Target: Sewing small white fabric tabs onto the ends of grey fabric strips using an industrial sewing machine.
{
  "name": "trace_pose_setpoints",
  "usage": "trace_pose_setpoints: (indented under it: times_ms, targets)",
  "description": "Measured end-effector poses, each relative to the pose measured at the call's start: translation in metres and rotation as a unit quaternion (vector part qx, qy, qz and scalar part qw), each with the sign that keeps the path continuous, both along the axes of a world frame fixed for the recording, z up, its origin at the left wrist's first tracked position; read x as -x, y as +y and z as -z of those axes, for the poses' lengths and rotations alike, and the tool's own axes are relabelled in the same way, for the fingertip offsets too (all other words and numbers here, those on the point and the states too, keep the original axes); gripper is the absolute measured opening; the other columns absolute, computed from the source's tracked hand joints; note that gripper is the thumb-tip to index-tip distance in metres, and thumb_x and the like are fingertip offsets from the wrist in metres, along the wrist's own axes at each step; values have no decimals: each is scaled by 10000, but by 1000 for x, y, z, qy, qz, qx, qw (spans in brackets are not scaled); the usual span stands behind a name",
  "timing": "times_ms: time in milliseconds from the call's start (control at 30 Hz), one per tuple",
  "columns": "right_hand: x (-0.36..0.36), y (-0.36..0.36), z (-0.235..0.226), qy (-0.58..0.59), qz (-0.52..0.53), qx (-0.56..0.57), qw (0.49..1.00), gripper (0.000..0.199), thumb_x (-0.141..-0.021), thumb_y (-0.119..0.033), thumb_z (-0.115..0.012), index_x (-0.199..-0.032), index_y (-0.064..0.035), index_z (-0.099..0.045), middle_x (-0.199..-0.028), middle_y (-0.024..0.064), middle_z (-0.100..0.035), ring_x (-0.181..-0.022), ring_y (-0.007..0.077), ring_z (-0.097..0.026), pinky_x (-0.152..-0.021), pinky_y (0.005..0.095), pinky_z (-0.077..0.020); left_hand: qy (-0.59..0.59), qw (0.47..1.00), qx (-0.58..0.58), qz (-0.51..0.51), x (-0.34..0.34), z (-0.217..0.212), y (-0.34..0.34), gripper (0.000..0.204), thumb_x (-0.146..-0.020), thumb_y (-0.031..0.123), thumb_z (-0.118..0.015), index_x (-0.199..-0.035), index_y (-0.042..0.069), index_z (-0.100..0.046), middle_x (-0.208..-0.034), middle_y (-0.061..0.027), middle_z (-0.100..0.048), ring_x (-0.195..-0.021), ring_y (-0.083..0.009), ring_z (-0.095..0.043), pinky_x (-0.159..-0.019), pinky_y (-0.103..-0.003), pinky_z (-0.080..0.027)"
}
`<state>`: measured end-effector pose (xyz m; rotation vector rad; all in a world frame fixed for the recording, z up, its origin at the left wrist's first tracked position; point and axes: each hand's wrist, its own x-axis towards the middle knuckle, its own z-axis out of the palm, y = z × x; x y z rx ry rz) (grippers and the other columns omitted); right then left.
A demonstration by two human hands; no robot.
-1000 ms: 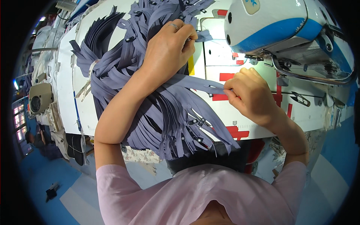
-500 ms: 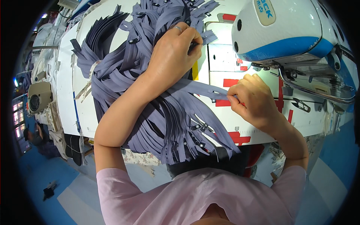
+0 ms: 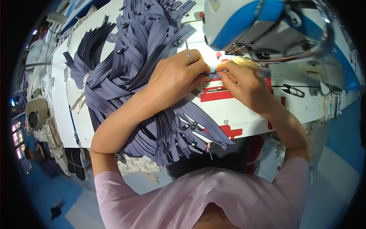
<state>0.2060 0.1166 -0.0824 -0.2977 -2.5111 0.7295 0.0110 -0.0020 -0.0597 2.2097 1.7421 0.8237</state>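
My left hand (image 3: 178, 75), with a ring on one finger, pinches one end of a short visible stretch of grey zipper (image 3: 214, 73). Thumb and fingers of my right hand (image 3: 246, 82) close on the same strip a little to the right, so the fingertips nearly meet. Part of the strip is hidden by my fingers. Just beyond my right hand is the white and blue head of a sewing machine (image 3: 248, 24), its lamp lighting the work. A large tangled heap of grey zippers (image 3: 131, 63) with dark sliders lies left of and under my left forearm.
Loose zipper ends hang over the near edge of the white table (image 3: 251, 128). Red tape strips (image 3: 213, 95) mark its top. Thread snips (image 3: 293, 91) lie to the right. At the far left a beige machine part (image 3: 37, 114) stands, and a person (image 3: 38, 154) is in the background.
My left hand has moved from the far side of the heap toward my right hand, and my right hand has shifted nearer the machine. The zipper stretch between them has come together under the lamp.
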Motion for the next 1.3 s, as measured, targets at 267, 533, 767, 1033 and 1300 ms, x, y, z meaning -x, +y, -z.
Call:
trace_pose_setpoints:
  times_ms: [267,533,767,1033,1300]
  targets:
    - [-12,10,-9,-86,43,187,978,190,-884,-95,-695,-1065,-91,-637,-776,14,-588,-660,75,-557,-576,253,-466,1,1000,21,-17,-1,1,2,148,-794,75,-746,-919,53,-671,-895,-85,-611,-807,-261,-641,-688,-349,-527]
    - [-10,8,3,-63,18,-55,996,61,-896,-98,-638,-956,-104,-645,-744,27,-583,-732,136,-584,-664,306,-461,5,1000,-19,-20,-5,13,6,151,-783,116,-740,-892,76,-643,-849,-68,-602,-779,-273,-624,-631,-383,-507]
    - [-26,8,4,-6,61,-170,984,142,-867,-145,-638,-954,-38,-673,-817,72,-646,-785,203,-653,-736,343,-529,56,996,-70,-9,-13,11,15,118,-797,51,-739,-864,48,-641,-844,-111,-624,-780,-311,-616,-691,-386,-497]
    - [-174,38,-33,321,507,30,799,190,-1021,-221,-540,-1034,-32,-531,-755,113,-617,-627,202,-611,-576,354,-469,32,998,-55,-11,-18,9,17,118,-806,23,-741,-869,37,-642,-831,-108,-641,-749,-287,-622,-683,-366,-500]
    - [-228,115,-56,295,341,532,717,473,-989,-489,-483,-1048,-20,-499,-831,115,-574,-608,143,-491,-528,294,-415,27,999,-36,-16,-17,10,17,104,-818,14,-727,-873,30,-640,-819,-117,-627,-726,-283,-606,-654,-361,-478]
